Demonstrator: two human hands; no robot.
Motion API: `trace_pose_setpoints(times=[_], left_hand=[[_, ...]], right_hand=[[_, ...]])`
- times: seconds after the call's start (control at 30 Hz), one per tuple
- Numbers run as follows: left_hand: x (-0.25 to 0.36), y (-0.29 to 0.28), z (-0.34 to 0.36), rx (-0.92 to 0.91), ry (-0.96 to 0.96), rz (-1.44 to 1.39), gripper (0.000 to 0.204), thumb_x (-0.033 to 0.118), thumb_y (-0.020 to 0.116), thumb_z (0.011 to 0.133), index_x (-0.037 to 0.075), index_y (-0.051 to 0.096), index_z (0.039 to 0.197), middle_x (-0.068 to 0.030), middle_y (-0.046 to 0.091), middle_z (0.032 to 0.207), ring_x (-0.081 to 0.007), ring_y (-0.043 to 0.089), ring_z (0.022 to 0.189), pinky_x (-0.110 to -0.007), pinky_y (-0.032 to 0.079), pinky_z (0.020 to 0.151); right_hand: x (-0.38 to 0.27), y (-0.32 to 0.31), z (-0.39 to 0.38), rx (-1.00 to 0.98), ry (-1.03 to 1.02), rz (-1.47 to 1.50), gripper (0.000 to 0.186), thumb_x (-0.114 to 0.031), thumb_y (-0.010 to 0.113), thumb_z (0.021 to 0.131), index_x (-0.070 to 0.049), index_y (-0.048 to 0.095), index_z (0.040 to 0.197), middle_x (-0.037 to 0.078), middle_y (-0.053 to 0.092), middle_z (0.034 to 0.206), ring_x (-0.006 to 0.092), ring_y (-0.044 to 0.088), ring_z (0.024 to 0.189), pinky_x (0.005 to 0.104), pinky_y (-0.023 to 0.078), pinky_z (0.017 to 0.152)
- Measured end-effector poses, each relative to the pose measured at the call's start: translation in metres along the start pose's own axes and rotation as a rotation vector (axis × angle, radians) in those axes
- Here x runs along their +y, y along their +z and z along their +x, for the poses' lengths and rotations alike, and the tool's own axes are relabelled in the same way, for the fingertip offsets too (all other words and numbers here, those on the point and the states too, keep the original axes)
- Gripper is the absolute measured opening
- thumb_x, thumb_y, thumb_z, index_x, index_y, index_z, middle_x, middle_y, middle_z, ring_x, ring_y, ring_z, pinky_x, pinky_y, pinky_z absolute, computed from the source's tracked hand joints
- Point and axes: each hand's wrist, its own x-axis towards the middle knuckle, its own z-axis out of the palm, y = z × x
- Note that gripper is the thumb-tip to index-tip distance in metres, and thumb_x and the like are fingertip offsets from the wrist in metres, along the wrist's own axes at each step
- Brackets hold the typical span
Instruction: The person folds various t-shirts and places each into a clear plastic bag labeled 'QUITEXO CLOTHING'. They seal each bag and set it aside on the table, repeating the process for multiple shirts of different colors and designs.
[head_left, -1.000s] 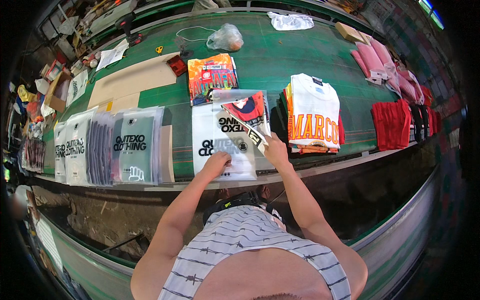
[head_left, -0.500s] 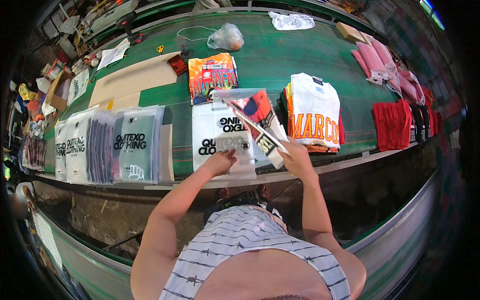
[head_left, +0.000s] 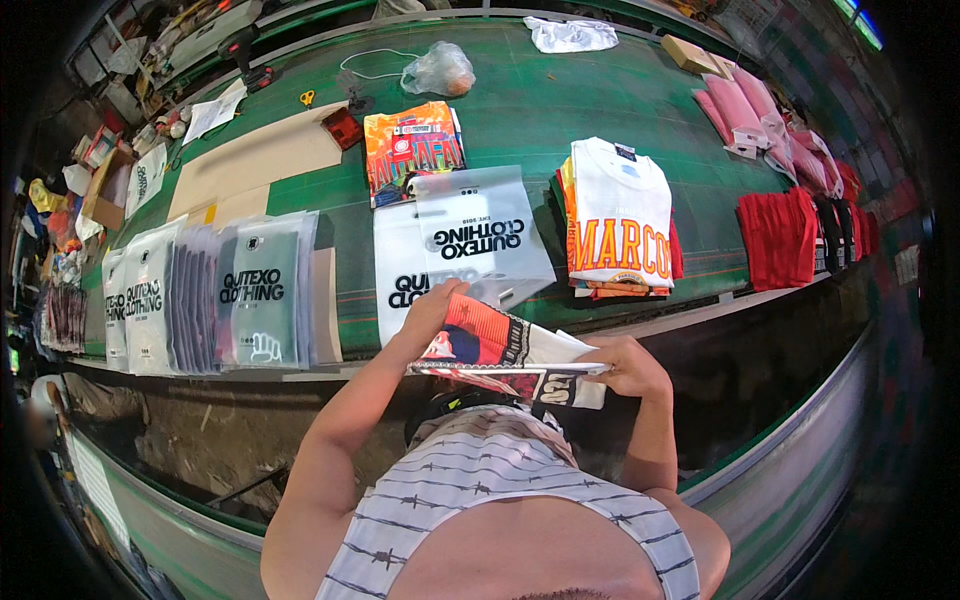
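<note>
A folded multicoloured T-shirt [head_left: 490, 340], with red, white and black print, is held level at the table's near edge, close to my body. My right hand [head_left: 628, 366] grips its right end, thumb and fingers closed around the fold. At its upper left corner my left hand [head_left: 434, 308] has its fingers closed; part of them is hidden. Just beyond lies a clear plastic bag [head_left: 487, 205] with black lettering, slanted over another printed bag [head_left: 395, 250]. Touching their far side is an orange patterned folded shirt [head_left: 412, 140].
Packed bags [head_left: 262, 290] stand in a row at left, beside cardboard [head_left: 260, 150]. Right of the bags is a shirt pile topped by a white T-shirt [head_left: 625, 210]. Red folded garments [head_left: 775, 240] and pink packages [head_left: 740, 110] sit farther right. Scissors [head_left: 307, 98] lie behind.
The folded T-shirt has come down toward my body and turned from upright to level. My left hand has left the bag's face for the shirt's corner. The clear bag now lies slanted.
</note>
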Motion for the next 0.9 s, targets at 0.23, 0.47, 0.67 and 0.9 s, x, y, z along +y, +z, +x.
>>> trace_pose_setpoints(times=[0.23, 0.47, 0.67, 0.9], left_hand=[[-0.014, 0.011, -0.01, 0.101, 0.056, -0.043, 0.068, 0.007, 0.075, 0.075, 0.011, 0.052, 0.139, -0.0153, 0.057, 0.135, -0.0357, 0.06, 0.119, -0.042, 0.052, 0.098], [0.014, -0.024, -0.007, 0.154, 0.058, -0.503, 0.056, -0.007, 0.068, 0.069, 0.004, 0.064, 0.124, -0.0173, 0.062, 0.124, -0.0389, 0.059, 0.115, -0.044, 0.051, 0.097], [0.03, -0.032, 0.006, 0.405, -0.072, 0.0, 0.06, -0.01, 0.062, 0.063, 0.002, 0.063, 0.121, -0.0098, 0.058, 0.139, -0.037, 0.056, 0.112, -0.042, 0.054, 0.092], [0.101, -0.022, 0.01, 0.411, 0.09, 0.008, 0.065, -0.004, 0.07, 0.061, 0.004, 0.061, 0.124, -0.0051, 0.049, 0.15, -0.0364, 0.056, 0.109, -0.043, 0.059, 0.084]], right_hand=[[0.014, 0.002, 0.001, 0.038, 0.067, -0.01, 0.031, 0.001, 0.076, 0.077, -0.001, 0.075, 0.108, 0.018, 0.072, 0.099, 0.0384, 0.069, 0.089, 0.0397, 0.054, 0.076], [0.003, 0.026, 0.002, 0.311, 0.115, -0.155, 0.031, 0.002, 0.074, 0.078, -0.002, 0.074, 0.109, 0.018, 0.068, 0.091, 0.0376, 0.067, 0.082, 0.0397, 0.053, 0.073], [-0.02, 0.049, 0.016, 0.433, 0.216, -0.325, 0.03, -0.001, 0.07, 0.078, -0.001, 0.072, 0.108, 0.022, 0.067, 0.094, 0.0425, 0.067, 0.084, 0.0467, 0.054, 0.073], [-0.034, 0.087, 0.049, 0.466, 0.061, -0.472, 0.023, -0.004, 0.067, 0.08, -0.002, 0.067, 0.103, 0.021, 0.063, 0.089, 0.0442, 0.067, 0.072, 0.052, 0.056, 0.065]])
